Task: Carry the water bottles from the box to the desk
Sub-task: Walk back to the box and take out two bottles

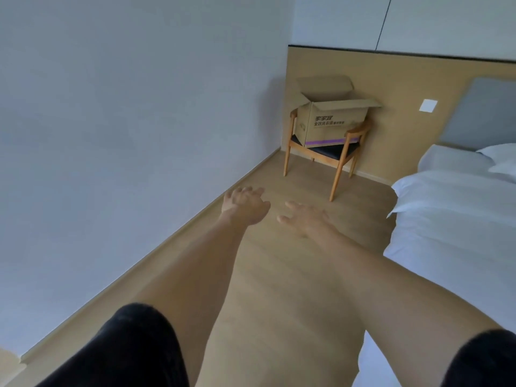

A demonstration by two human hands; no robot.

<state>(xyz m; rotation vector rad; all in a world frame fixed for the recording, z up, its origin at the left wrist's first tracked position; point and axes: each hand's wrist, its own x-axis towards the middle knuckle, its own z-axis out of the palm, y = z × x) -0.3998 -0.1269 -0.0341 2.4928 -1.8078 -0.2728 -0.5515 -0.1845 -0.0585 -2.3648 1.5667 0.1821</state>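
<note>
Approach to box, nothing carried yet.
Left hand, right hand out, fingers loosely spread, empty; box at 1 o'clock on chair, flaps open for reach-in.

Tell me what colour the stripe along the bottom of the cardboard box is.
Purple, seen in the head view on the cardboard box near its base.

A wooden armchair with a dark seat stands ahead of the hands, backed against a tan wall panel. On that panel, further right, sits a white wall switch. To the right of the hands lies a bed in white sheets, with pillows by a grey headboard. Pale wood flooring runs beneath.
</note>
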